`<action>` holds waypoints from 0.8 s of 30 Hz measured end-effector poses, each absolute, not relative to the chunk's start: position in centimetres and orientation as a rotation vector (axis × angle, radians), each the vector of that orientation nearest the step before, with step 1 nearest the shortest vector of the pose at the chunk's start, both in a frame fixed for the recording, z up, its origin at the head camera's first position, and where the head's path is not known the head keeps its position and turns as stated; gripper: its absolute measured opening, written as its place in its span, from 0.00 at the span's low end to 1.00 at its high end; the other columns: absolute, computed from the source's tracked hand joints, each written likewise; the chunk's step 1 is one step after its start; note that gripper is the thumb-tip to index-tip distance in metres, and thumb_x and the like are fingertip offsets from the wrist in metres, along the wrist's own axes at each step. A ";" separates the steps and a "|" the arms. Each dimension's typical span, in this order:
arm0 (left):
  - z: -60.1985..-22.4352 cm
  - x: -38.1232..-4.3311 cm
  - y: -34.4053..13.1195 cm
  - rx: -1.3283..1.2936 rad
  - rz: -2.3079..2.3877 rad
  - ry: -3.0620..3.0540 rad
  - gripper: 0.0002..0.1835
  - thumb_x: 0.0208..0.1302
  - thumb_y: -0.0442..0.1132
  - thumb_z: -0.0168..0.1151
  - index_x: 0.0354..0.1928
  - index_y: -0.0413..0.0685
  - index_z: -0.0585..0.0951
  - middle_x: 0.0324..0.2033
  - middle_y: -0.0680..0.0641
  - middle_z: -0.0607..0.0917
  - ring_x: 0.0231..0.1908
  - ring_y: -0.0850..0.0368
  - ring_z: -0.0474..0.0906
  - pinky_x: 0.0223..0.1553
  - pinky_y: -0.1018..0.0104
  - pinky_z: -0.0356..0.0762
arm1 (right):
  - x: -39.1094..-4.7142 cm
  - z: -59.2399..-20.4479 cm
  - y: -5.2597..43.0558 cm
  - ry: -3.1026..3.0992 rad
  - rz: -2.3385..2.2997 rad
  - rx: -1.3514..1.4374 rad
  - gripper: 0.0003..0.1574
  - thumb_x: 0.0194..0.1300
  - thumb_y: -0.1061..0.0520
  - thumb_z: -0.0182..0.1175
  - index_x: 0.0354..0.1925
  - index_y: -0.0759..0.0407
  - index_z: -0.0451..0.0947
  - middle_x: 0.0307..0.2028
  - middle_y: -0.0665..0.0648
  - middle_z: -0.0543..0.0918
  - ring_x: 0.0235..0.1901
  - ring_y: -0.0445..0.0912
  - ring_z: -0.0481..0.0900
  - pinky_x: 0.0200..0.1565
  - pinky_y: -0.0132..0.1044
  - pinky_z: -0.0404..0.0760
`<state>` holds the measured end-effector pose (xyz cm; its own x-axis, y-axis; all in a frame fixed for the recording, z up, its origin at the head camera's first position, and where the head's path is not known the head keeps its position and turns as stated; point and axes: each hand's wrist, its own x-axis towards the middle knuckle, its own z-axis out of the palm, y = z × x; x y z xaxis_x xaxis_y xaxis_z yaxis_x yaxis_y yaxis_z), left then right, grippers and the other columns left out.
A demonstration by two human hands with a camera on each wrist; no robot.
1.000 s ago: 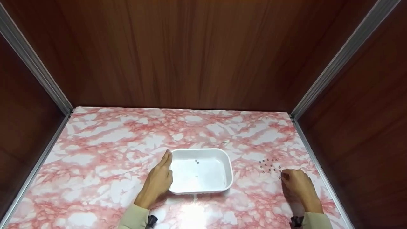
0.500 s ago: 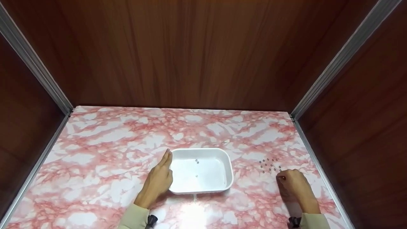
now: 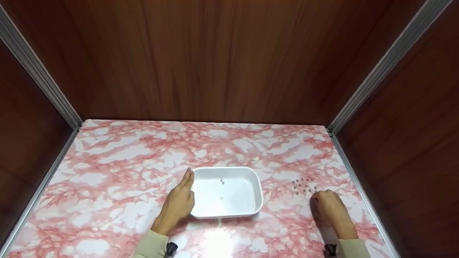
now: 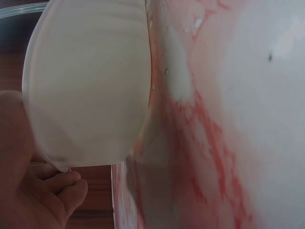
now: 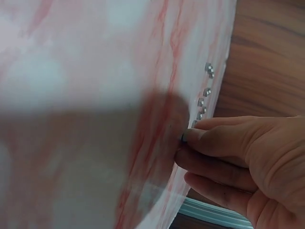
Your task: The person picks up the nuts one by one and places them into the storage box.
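A white rectangular plastic tub (image 3: 226,211) stands at the middle of the table with 3 small metal nuts (image 3: 222,182) inside. My left hand (image 3: 178,200) holds the tub's left rim, its thumb near the wall. In the left wrist view the tub's outer side (image 4: 90,86) fills much of the picture, with fingers at its rim. To the right, several more small nuts (image 3: 304,186) lie loosely scattered. My right hand (image 3: 331,207) is just in front of them, low over the table. The right wrist view shows its thumb and finger pinching a small dark nut (image 5: 184,137).
The table (image 3: 118,157) has a red and white marbled top. Dark wood panels (image 3: 215,64) wall it in at the back and both sides. Grey metal profiles (image 3: 362,179) run along the side edges and corners.
My right hand has picked up the nut nearest it and shifted slightly left and toward the scattered nuts. The left hand and the tub have stayed put.
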<state>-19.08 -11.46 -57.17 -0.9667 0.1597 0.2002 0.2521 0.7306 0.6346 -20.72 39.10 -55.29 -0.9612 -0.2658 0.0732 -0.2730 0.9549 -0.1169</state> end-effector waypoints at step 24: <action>-56.9 -19.0 -11.3 -0.363 -0.892 -2.805 0.32 0.72 0.30 0.54 0.76 0.28 0.65 0.80 0.34 0.62 0.30 0.55 0.78 0.25 0.70 0.69 | -20.4 -55.1 37.6 -2.988 0.018 0.453 0.15 0.56 0.76 0.57 0.21 0.62 0.81 0.19 0.63 0.85 0.21 0.59 0.84 0.21 0.47 0.81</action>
